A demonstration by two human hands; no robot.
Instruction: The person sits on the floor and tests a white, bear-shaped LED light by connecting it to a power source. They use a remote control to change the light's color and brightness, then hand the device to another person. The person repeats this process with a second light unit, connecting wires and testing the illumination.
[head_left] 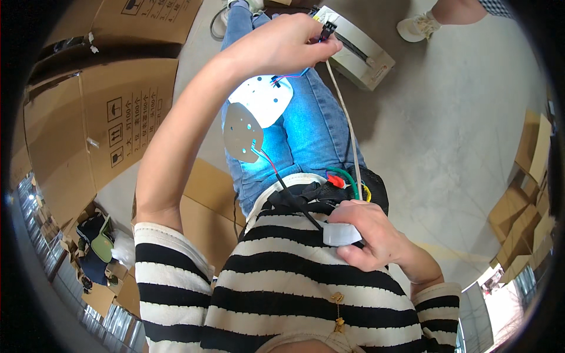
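My left hand (297,44) is stretched out above my knees, its fingers closed round a small black plug connector (328,30). Close to my waist, my right hand (374,235) pinches a pale grey block-like piece (341,235), whose exact kind I cannot make out. A black cable (291,194) runs from beside that piece to a grey round plate (242,132) with red and blue wires. Behind it on my lap, a brightly lit white plate (268,100) with small holes has thin wires attached. A pale cord (346,112) stretches between my left hand and my waist.
Green, red and yellow wires (351,179) bunch by a black pouch at my waist. A white boxy device (359,53) stands on the floor ahead. Large cardboard boxes (112,117) rise on the left, with more cardboard (527,206) at right. Another person's shoe (418,26) is at far right.
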